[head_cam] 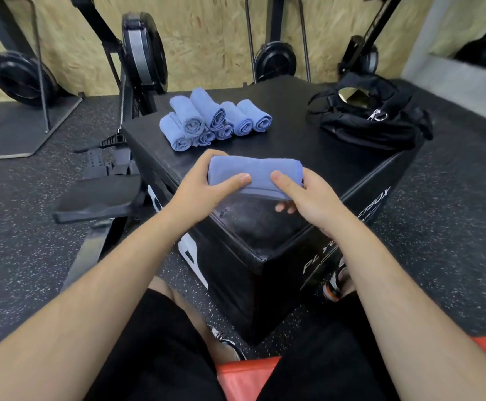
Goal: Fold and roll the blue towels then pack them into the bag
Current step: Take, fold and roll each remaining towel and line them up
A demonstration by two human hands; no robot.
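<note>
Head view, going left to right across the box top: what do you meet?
left hand → towel held in both hands → right hand → bag. The rolled pile lies farther back and spans the first two, so it is left out.

Gym: rowing machines (143, 50), plyo box (265, 227).
</note>
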